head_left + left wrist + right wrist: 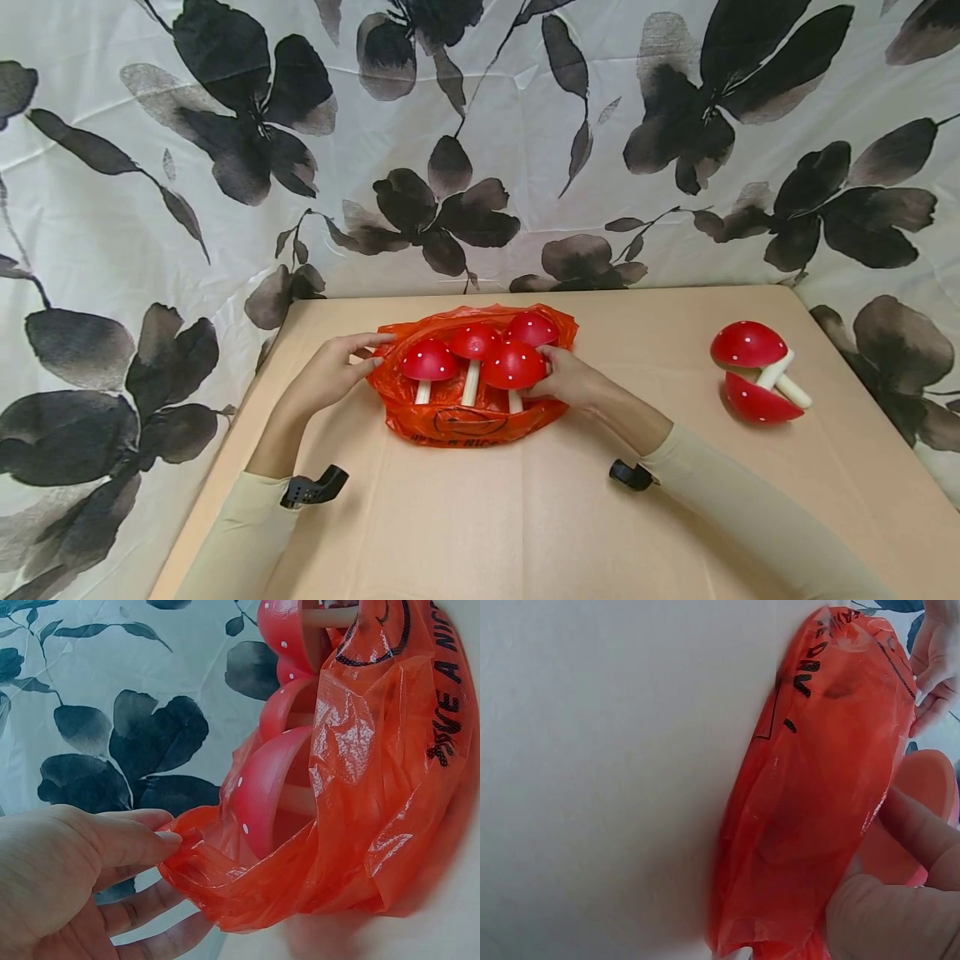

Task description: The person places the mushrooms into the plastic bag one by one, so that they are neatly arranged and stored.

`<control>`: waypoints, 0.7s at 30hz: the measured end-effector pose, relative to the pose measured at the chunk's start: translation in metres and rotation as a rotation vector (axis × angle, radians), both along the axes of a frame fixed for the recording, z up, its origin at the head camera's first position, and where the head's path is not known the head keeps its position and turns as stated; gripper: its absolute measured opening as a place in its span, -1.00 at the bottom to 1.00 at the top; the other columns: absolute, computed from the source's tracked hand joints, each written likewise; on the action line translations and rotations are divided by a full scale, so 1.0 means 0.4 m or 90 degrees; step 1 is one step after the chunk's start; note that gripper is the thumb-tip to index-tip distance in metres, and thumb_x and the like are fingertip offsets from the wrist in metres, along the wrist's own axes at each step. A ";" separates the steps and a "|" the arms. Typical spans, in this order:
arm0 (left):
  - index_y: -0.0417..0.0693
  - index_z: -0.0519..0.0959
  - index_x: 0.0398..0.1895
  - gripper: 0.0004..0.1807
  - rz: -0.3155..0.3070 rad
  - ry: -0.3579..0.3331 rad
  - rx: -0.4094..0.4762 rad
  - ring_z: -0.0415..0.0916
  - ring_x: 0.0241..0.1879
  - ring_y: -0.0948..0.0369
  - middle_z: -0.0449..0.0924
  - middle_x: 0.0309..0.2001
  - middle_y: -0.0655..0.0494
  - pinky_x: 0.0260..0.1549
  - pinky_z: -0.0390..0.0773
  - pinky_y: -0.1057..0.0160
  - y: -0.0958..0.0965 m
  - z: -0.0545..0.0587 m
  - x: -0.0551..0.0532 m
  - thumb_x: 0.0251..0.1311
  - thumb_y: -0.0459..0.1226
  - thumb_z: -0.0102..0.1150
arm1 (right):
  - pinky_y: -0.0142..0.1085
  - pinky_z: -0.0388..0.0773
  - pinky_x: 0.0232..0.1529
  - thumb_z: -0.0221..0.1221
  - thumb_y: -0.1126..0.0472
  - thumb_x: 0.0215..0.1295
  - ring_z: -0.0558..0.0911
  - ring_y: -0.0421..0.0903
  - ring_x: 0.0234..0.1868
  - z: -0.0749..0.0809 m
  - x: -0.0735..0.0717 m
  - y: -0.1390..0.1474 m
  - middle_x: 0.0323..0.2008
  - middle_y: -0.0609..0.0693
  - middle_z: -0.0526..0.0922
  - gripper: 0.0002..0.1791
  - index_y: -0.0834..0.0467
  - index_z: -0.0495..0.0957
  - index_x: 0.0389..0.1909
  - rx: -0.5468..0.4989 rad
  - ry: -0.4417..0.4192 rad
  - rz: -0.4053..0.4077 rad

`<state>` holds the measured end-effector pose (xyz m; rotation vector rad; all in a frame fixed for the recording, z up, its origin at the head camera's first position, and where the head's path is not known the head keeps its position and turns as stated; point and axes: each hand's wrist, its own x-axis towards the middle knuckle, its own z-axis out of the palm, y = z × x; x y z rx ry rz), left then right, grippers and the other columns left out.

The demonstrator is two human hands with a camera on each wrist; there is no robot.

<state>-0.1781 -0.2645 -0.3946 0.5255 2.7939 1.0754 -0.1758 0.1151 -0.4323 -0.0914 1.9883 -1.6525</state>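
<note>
An orange-red plastic bag (420,425) with black print lies on the table, its mouth spread wide. Several toy mushrooms with white-dotted red caps and pale stems stand inside, among them a left one (429,361) and a front right one (514,367). My left hand (330,375) pinches the bag's left rim between thumb and fingers, as the left wrist view shows up close. On the opposite side my right hand (570,379) reaches over the rim and holds the front right mushroom at its cap and stem. The bag's edge partly hides that thumb in the right wrist view.
Two more toy mushrooms lie on their sides at the table's right, an upper one (748,344) and a lower one (761,400), stems crossing. Behind the light wooden table (480,533) hangs a white cloth (555,208) with dark flowers.
</note>
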 end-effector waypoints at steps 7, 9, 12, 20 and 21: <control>-0.13 0.58 0.28 -0.57 0.000 -0.001 0.000 0.56 0.05 -0.07 0.64 0.16 -0.08 -0.09 0.63 0.05 -0.001 0.001 0.004 0.35 -0.45 0.11 | -0.06 0.62 0.13 0.46 0.31 0.07 0.36 0.19 0.38 0.015 -0.003 0.009 0.34 0.17 0.40 -0.12 0.21 0.24 0.40 0.034 -0.002 0.046; -0.14 0.58 0.28 -0.56 0.000 0.001 0.000 0.57 0.06 -0.07 0.63 0.18 -0.09 -0.07 0.63 0.03 0.000 0.001 0.005 0.35 -0.45 0.11 | -0.06 0.64 0.10 0.49 0.20 0.06 0.34 0.18 0.39 0.018 -0.004 0.011 0.35 0.14 0.38 -0.04 0.18 0.19 0.44 0.052 -0.011 0.057; -0.14 0.58 0.28 -0.56 0.002 0.003 -0.002 0.56 0.07 -0.07 0.61 0.21 -0.10 -0.05 0.63 0.00 0.000 0.002 0.005 0.34 -0.46 0.10 | -0.06 0.63 0.11 0.46 0.02 0.13 0.40 0.15 0.36 0.023 -0.006 0.009 0.36 0.14 0.37 -0.02 0.17 0.14 0.47 0.054 -0.040 0.052; -0.12 0.59 0.28 -0.56 -0.001 0.004 -0.003 0.55 0.08 -0.06 0.61 0.21 -0.09 -0.07 0.64 0.03 0.002 0.003 0.004 0.34 -0.45 0.09 | -0.13 0.63 0.12 0.36 -0.05 0.26 0.57 0.12 0.19 0.040 -0.006 0.023 0.25 0.17 0.49 -0.32 0.24 0.38 0.24 0.065 -0.030 0.030; -0.12 0.59 0.28 -0.56 -0.002 0.004 -0.002 0.55 0.08 -0.05 0.61 0.21 -0.09 -0.07 0.64 0.03 0.002 0.002 0.004 0.35 -0.45 0.10 | -0.13 0.63 0.12 0.34 -0.03 0.28 0.56 0.13 0.19 0.042 -0.007 0.029 0.23 0.18 0.50 -0.37 0.26 0.41 0.21 0.072 -0.024 0.032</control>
